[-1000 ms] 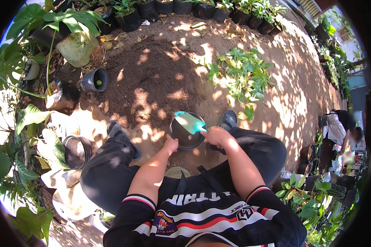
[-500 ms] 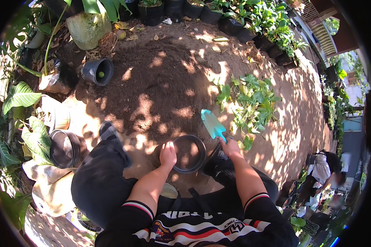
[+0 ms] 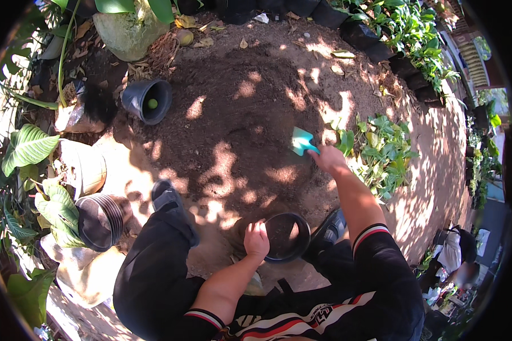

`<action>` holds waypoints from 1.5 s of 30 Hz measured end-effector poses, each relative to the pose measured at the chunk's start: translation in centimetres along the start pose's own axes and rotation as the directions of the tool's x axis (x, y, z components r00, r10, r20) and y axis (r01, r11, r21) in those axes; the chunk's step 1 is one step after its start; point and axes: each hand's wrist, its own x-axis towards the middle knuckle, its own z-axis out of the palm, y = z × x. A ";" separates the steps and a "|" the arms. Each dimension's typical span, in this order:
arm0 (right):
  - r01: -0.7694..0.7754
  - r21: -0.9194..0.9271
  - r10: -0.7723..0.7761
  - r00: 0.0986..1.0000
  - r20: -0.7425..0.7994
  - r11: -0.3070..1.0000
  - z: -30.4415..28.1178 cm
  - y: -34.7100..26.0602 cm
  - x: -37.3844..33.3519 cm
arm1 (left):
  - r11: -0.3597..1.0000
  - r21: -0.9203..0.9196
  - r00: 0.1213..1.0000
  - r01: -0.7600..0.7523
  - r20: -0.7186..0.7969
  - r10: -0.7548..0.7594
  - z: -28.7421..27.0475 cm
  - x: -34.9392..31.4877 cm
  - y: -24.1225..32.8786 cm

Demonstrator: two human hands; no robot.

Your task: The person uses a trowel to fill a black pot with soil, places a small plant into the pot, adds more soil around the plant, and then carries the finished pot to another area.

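A turquoise hand trowel (image 3: pixel 302 140) is gripped by its handle in my right hand (image 3: pixel 330 159), its blade down at the dark soil (image 3: pixel 233 125) ahead of me. Between my feet stands a round black plant pot (image 3: pixel 288 236), with dark soil visible inside and a patch of sunlight on it. My left hand (image 3: pixel 256 241) is closed on the pot's left rim; the thumb is hidden. Just right of the trowel lies a heap of leafy green cuttings (image 3: pixel 384 150).
A black pot (image 3: pixel 148 101) lies tipped over with a round green fruit inside. Stacked black pots (image 3: pixel 99 221) and a pale pot (image 3: pixel 82 166) are at the left. Potted plants (image 3: pixel 407 42) line the far edge. Another person (image 3: pixel 458 253) is at the far right.
My right hand has moved forward, taking the trowel from beside the pot out to the soil. My left hand stays at the pot's rim. The view has shifted slightly.
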 end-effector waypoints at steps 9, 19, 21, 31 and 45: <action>-0.027 0.066 0.020 0.993 0.117 0.997 -0.5 -7.0 0.4 | 0.999 -0.033 0.998 -0.030 -0.055 0.028 0.7 -0.3 -0.9; -0.111 0.267 0.094 0.993 0.073 0.957 1.2 -2.5 -7.2 | 1.000 0.008 1.000 -0.011 0.007 0.011 0.4 0.1 -1.0; -0.113 0.341 0.095 0.993 0.070 0.933 1.7 -1.4 -9.4 | 1.000 0.001 0.999 -0.030 0.021 0.030 0.3 0.1 -1.1; 0.028 0.353 -0.025 1.000 -0.012 0.935 3.2 4.8 -21.7 | 0.989 0.030 0.959 0.146 0.242 -0.148 -0.9 0.6 -3.9; 0.037 0.280 -0.091 0.978 0.185 0.959 8.5 4.2 -28.5 | 0.845 -0.186 0.830 0.502 0.379 -0.410 -2.6 -0.1 -4.7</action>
